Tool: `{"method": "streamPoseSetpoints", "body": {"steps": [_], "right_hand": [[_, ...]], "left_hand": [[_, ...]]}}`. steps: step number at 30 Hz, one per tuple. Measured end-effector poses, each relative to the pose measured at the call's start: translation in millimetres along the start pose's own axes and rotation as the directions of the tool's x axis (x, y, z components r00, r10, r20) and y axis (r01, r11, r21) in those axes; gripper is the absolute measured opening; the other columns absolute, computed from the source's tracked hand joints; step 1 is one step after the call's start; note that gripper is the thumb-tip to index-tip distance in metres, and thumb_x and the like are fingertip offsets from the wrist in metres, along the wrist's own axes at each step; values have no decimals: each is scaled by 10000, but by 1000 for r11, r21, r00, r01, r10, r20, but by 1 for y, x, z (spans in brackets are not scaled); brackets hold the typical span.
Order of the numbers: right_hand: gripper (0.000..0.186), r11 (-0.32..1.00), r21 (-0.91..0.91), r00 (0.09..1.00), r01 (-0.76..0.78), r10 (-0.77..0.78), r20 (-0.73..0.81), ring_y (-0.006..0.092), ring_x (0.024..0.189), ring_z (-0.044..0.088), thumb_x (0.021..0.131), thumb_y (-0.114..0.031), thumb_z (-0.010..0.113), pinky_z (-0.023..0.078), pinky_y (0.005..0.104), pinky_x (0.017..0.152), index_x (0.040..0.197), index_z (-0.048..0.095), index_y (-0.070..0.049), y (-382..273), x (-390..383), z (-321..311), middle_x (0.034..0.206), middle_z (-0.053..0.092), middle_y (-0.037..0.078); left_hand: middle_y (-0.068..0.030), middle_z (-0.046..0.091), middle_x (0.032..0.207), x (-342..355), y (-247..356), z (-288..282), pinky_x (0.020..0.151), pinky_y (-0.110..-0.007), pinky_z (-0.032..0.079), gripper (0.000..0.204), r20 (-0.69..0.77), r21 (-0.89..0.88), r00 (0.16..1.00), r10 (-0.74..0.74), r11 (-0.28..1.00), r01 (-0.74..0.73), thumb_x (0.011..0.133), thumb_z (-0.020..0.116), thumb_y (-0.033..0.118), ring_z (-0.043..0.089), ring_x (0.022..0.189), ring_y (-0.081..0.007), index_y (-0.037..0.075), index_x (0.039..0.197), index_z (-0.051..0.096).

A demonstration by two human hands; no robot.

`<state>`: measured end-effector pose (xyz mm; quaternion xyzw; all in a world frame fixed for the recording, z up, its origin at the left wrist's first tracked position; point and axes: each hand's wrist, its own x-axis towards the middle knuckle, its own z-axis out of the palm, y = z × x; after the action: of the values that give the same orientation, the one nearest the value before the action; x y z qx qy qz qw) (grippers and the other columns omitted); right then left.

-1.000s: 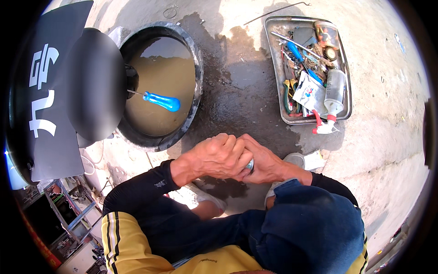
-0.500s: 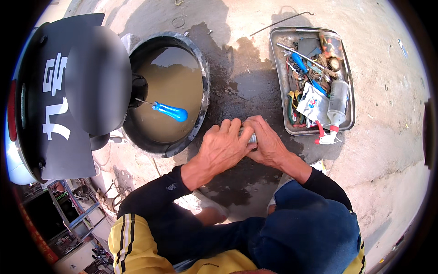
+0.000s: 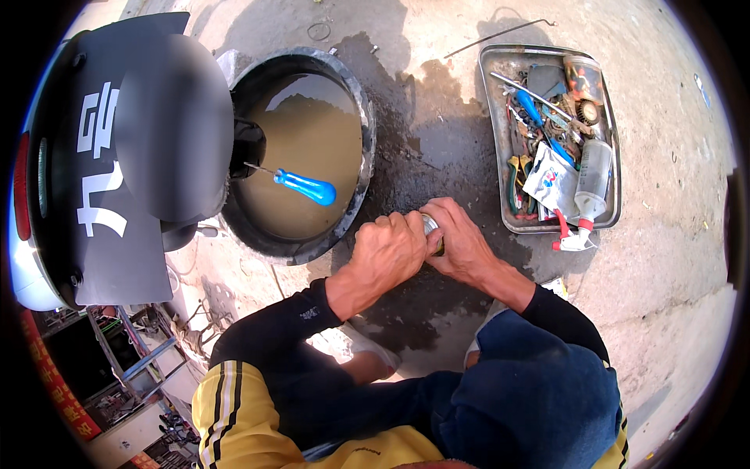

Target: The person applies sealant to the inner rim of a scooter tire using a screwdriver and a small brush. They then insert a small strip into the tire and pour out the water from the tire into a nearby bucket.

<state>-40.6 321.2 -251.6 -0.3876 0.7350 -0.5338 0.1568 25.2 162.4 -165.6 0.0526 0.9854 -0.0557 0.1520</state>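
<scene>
While the right hand [image 3: 466, 248] wraps the small silver-topped can [image 3: 430, 224] and the left hand [image 3: 386, 252] curls against its left side, grip hidden, I can't call its long axis.

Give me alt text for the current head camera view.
A person's left hand and right hand hold a small, partly hidden round object over wet ground. To the left, a blue-handled tool shows above murky water in a black tub; right, a tray of tools.
</scene>
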Motion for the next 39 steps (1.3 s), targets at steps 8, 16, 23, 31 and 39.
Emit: {"method": "streamPoseSetpoints", "body": {"steps": [8,16,23,31,39], "right_hand": [[698,997,56,998,-55,53,38,406,1216,582,701,-36,872,504,472,1023,1322,555,-51,11,8,-4,1293,577,162],[643,996,54,995,-67,63,74,395,1252,585,729,-8,826,496,459,1055,1318,574,-54,27,7,6,1308,605,151],[683,986,65,987,-153,149,54,372,1299,589,739,-15,848,508,432,1074,1362,573,-61,37,13,-3,1372,599,142],[654,984,135,988,-119,104,114,383,1263,608,757,-50,848,521,442,1045,1348,570,-71,35,10,7,1357,598,138],[593,974,218,980,-60,15,200,397,1240,608,792,-39,809,523,453,1029,1333,568,-72,40,24,28,1322,602,142]], "left_hand": [[-40,548,836,-2,-16,-15,593,-320,511,447,-289,96,900,326,945,-311,833,782,357,614,750,-199,41,1109,629],[-67,610,708,5,-5,28,531,-340,524,420,-181,-96,982,47,993,-65,871,788,416,670,622,-214,34,940,628],[-51,601,848,24,-7,11,565,-306,520,397,-383,-15,908,171,981,-191,831,782,324,641,755,-190,30,1048,626],[-69,613,823,12,-3,30,533,-332,534,378,-280,-110,957,69,989,-103,872,765,340,668,716,-218,27,1024,618],[-77,616,770,0,-21,23,518,-338,548,419,-193,-26,981,30,999,-35,878,798,413,686,653,-237,38,971,636]]}}
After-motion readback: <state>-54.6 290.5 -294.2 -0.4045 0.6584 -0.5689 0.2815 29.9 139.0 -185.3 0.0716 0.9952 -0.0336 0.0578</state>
